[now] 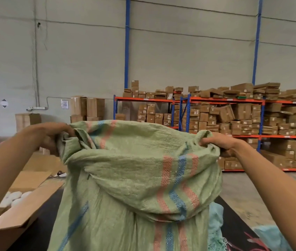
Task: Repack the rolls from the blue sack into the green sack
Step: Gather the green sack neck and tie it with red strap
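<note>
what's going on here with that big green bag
A person holds the green sack up by its rim, the left hand gripping one side of the mouth and the right hand the other, spreading it open. An open cardboard box with white round things inside sits at lower left. Shelves of boxes stand behind.

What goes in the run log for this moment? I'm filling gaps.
both hands: left hand, right hand | grip green sack rim | mouth open

Open box (16, 211) left of sack (136, 178), shelves (234, 120) behind.
</note>
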{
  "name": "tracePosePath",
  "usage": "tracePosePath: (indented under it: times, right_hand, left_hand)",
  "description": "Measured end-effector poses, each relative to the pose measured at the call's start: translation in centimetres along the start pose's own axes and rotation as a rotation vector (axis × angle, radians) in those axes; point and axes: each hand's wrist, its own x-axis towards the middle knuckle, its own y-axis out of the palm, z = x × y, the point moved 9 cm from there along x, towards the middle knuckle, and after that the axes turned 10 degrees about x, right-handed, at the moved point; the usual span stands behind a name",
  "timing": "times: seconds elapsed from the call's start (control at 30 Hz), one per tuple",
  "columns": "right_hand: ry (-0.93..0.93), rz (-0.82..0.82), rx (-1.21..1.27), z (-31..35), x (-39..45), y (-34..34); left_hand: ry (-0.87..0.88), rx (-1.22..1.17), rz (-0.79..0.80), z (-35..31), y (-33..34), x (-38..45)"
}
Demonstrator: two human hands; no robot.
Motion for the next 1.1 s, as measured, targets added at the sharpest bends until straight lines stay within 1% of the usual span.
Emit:
tracePosePath:
  times: [0.03, 0.07, 0.1, 0.13, 0.17, 0.2, 0.27, 0.3, 0.33, 0.37, 0.4, 0.43, 0.47, 0.5, 0.53, 0.6, 0.63, 0.7, 0.73, 0.77, 0.8, 0.83, 0.87, 0.9, 0.93, 0.97, 1.0, 1.03, 1.07, 1.1]
  right_hand:
    - [-0.02, 0.038, -0.089, -0.1, 0.2, 0.0]
    - [-0.026, 0.053, -0.216, -0.5, 0.3, -0.2]
    - [-0.017, 0.022, -0.357, -1.1, 0.4, -0.7]
    - [-0.027, -0.038, -0.481, -1.5, 0.5, -1.6]
    - [-0.049, -0.142, -0.594, -1.6, 0.7, -2.7]
    - [-0.092, -0.271, -0.671, -1.4, 0.8, -3.9]
    - [-0.164, -0.531, -0.733, -0.4, 0.1, -5.3]
    - [-0.17, -0.597, -0.729, -0.2, -0.3, -5.3]
    - [-0.123, -0.584, -0.675, -0.6, -0.1, -5.4]
    - [-0.019, -0.518, -0.547, -1.6, 0.2, -5.2]
    - [0.105, -0.429, -0.403, -2.9, 0.4, -5.1]
    - [0.199, -0.352, -0.289, -3.9, 0.2, -4.8]
    - [0.247, -0.275, -0.2, -4.5, 0.0, -4.2]
    - [0.262, -0.196, -0.114, -4.7, 0.1, -3.8]
    - [0.252, -0.145, -0.017, -4.7, 0.1, -3.4]
    - [0.172, -0.084, 0.215, -3.3, -0.3, -2.2]
    - [0.103, -0.057, 0.334, -2.2, -0.4, -2.0]
    - [-0.048, -0.069, 0.548, 0.0, -0.4, -2.9]
    - [-0.118, -0.076, 0.628, 0.9, -0.3, -3.5]
    - [-0.161, -0.078, 0.646, 1.6, -0.4, -3.7]
    - [-0.189, -0.115, 0.563, 2.0, -0.3, -4.1]
    - [-0.224, -0.189, 0.364, 2.5, -0.4, -4.6]
    - [-0.255, -0.349, 0.11, 2.9, -0.6, -5.7]
    - [-0.291, -0.543, -0.108, 3.5, -1.3, -7.2]
    - [-0.318, -0.738, -0.251, 3.8, -2.3, -8.8]
    - [-0.33, -0.905, -0.319, 4.0, -3.3, -10.1]
    - [-0.317, -1.043, -0.338, 3.9, -4.6, -11.1]
    - [-0.266, -1.132, -0.343, 3.4, -5.3, -12.0]
    - [-0.195, -1.134, -0.353, 3.0, -5.3, -12.3]
    - [-0.113, -1.052, -0.341, 2.5, -4.7, -12.2]
  left_hand:
    - [0.07, -0.037, 0.05, -0.8, 0.3, -0.6]
    - [0.142, -0.046, 0.063, -1.5, 0.4, -1.1]
    - [0.199, -0.052, 0.031, -2.0, -0.2, -0.9]
    - [0.25, 0.0, -0.026, -2.4, -1.0, -0.6]
    - [0.311, 0.095, -0.132, -2.6, -2.2, 0.1]
    - [0.35, 0.233, -0.29, -2.8, -3.6, 0.3]
    - [0.427, 0.559, -0.709, -4.1, -6.1, -1.0]
    - [0.468, 0.679, -0.864, -4.9, -6.1, -2.4]
    - [0.475, 0.738, -0.958, -5.4, -5.9, -3.8]
    - [0.439, 0.776, -0.983, -5.8, -5.7, -4.2]
    - [0.368, 0.769, -0.914, -5.8, -5.4, -4.1]
    - [0.287, 0.686, -0.752, -5.2, -5.4, -2.9]
    - [0.236, 0.521, -0.531, -4.6, -4.6, -1.9]
    - [0.185, 0.377, -0.364, -4.1, -3.9, -1.3]
    - [0.143, 0.254, -0.251, -3.8, -3.2, -1.3]
    - [0.145, 0.037, -0.102, -4.7, -1.9, -2.1]
    - [0.184, -0.063, -0.046, -5.6, -1.1, -2.9]
    - [0.313, -0.272, 0.091, -7.7, 0.4, -4.4]
    - [0.369, -0.316, 0.117, -8.5, 0.9, -4.9]
    - [0.395, -0.293, 0.077, -8.8, 0.9, -4.4]
    - [0.404, -0.206, -0.026, -8.8, 0.5, -3.8]
    - [0.419, -0.079, -0.181, -8.7, -0.5, -3.2]
    - [0.432, 0.078, -0.376, -8.7, -1.7, -3.4]
    - [0.453, 0.252, -0.62, -8.8, -3.4, -4.0]
    - [0.46, 0.426, -0.839, -9.0, -4.5, -5.5]
    - [0.451, 0.576, -0.995, -9.0, -4.9, -6.8]
    - [0.427, 0.665, -1.089, -8.9, -5.1, -7.8]
    - [0.404, 0.702, -1.112, -8.8, -5.3, -7.8]
    - [0.376, 0.702, -1.073, -8.6, -5.1, -7.7]
    - [0.343, 0.65, -0.979, -8.2, -5.0, -6.6]
